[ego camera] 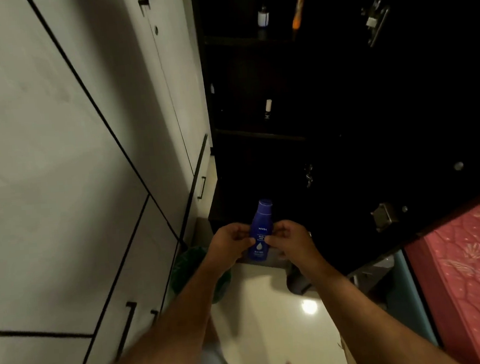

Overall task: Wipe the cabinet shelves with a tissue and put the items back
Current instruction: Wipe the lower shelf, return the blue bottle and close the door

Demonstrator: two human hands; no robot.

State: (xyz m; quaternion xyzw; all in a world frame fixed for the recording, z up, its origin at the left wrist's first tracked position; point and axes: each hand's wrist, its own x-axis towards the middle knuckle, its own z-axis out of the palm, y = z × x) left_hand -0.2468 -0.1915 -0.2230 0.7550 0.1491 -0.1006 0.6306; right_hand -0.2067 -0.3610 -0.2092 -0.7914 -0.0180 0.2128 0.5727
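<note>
- The cabinet (298,96), dark inside and with its door swung open on the right, fills the upper right of the head view; its shelves (250,38) are so dim that only their front edges show.
- A blue lotion bottle (260,232) is held upright in front of the lowest opening, above the pale floor (271,308), and is not yet on any shelf.
- The left hand (232,241) has its fingers curled and pinches the bottle's left side at about mid-height.
- The right hand (287,235) mirrors it, with its fingers curled and its fingertips pinching the right side of the bottle.
- No tissue shows in either hand. Whether one is tucked behind the bottle I cannot tell.
- A small white-capped bottle (263,16) and an orange tube (298,7) stand on the top shelf, and another small pale bottle (268,106) on the one below.
- A green bin (191,271) sits on the floor beside the left forearm, against the white wardrobe (59,167); a pink mattress (475,264) lies to the right.
- My guess is that the bottle is being put back.
- What could go wrong:
  - Held only by fingertips on a smooth surface, the bottle could slip and drop to the floor.
  - The lower compartment is too dark to judge its ledge, so the bottle might land half on the edge and tip out.
  - Reaching in blind could knock over things already there.
</note>
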